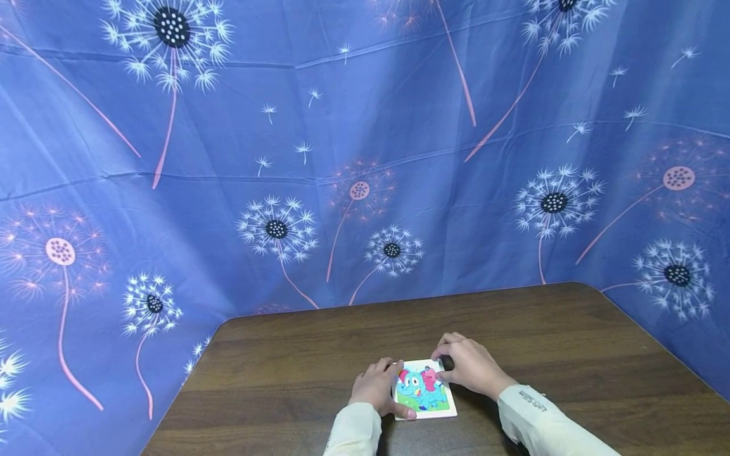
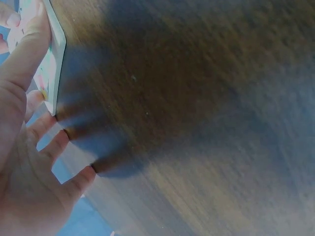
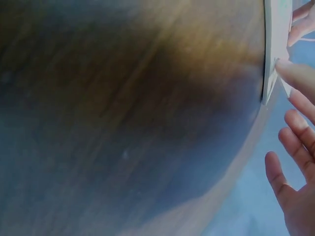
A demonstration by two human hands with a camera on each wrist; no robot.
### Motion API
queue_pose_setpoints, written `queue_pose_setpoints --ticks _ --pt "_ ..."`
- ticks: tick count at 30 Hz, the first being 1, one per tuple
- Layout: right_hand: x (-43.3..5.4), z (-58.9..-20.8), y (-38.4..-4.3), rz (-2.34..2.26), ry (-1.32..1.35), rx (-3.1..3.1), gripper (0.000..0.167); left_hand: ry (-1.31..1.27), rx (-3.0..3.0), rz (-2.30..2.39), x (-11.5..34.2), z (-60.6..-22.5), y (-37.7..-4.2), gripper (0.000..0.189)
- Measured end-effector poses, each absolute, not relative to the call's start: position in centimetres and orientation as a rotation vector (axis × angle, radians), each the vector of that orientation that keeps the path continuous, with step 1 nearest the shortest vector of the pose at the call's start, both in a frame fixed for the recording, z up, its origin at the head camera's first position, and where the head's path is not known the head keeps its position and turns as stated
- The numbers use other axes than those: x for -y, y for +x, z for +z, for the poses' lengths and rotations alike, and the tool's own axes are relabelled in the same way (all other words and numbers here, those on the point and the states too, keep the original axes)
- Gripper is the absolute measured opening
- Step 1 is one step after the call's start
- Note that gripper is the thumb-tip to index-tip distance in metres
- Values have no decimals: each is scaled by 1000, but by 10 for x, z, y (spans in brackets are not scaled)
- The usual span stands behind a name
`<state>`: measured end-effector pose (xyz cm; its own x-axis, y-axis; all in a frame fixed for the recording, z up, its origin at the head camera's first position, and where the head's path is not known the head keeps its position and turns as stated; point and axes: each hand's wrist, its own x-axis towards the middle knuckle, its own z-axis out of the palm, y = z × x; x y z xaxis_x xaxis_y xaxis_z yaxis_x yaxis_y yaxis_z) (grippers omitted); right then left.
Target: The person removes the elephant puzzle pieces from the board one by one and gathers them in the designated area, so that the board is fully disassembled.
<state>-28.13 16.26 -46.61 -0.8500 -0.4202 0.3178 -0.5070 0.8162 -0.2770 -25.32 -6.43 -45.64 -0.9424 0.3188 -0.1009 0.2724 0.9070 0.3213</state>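
A small square picture puzzle (image 1: 422, 415) with a white frame and a blue elephant lies flat on the table. My left hand (image 1: 373, 389) holds its left side, thumb at the near edge and index finger by the far left corner. In the left wrist view the other fingers (image 2: 59, 142) spread out, tips on the wood. At the far right corner my right hand (image 1: 473, 367) pinches what looks like a puzzle piece (image 3: 286, 88) between thumb and index finger. Its remaining fingers (image 3: 298, 132) are off the board. The hand partly hides that corner.
The brown wooden table (image 1: 285, 367) extends around the puzzle on all sides. Behind it and at its sides hangs a blue cloth (image 1: 399, 126) printed with dandelions. Dark shadows of the hands fall on the wood.
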Motion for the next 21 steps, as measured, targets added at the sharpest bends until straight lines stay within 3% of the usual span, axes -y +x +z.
queue_pose_setpoints --ticks 21 --pt "-165 -469 -279 419 824 2654 27 473 -2926 461 65 -454 -251 95"
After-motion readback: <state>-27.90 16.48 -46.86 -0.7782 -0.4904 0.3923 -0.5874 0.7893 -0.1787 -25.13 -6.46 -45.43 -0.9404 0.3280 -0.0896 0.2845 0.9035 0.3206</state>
